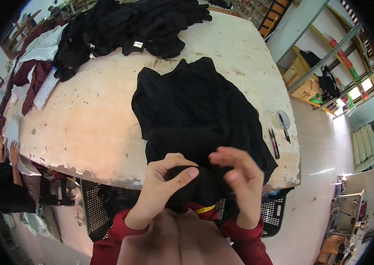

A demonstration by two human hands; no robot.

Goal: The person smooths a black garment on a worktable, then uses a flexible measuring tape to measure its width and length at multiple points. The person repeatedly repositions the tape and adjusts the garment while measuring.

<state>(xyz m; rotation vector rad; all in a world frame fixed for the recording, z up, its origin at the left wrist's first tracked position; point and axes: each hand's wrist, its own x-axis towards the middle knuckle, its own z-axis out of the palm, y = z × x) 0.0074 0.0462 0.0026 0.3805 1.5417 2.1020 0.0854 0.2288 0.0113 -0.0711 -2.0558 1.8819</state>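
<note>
A black garment (187, 106) lies spread on the pale worktable (84, 132), and its near end hangs over the front edge. My left hand (170, 177) pinches a fold of this cloth between thumb and fingers. Just to the right, my right hand (240, 172) is raised over the fabric with fingers apart, slightly blurred, and nothing shows in it. A yellow measuring tape (204, 209) partly shows below the cloth. Right of the garment lie thread snips (274, 143), a roll of clear tape (277, 120) and a black pen (285, 128) across the roll.
A heap of black garments (124, 26) covers the table's far side, with maroon and white cloth to its left. Black perforated crates (95, 208) stand under the near edge. A person's hands (14, 150) rest at the far left. Metal shelving (319, 63) holds a carton (301, 79) at right.
</note>
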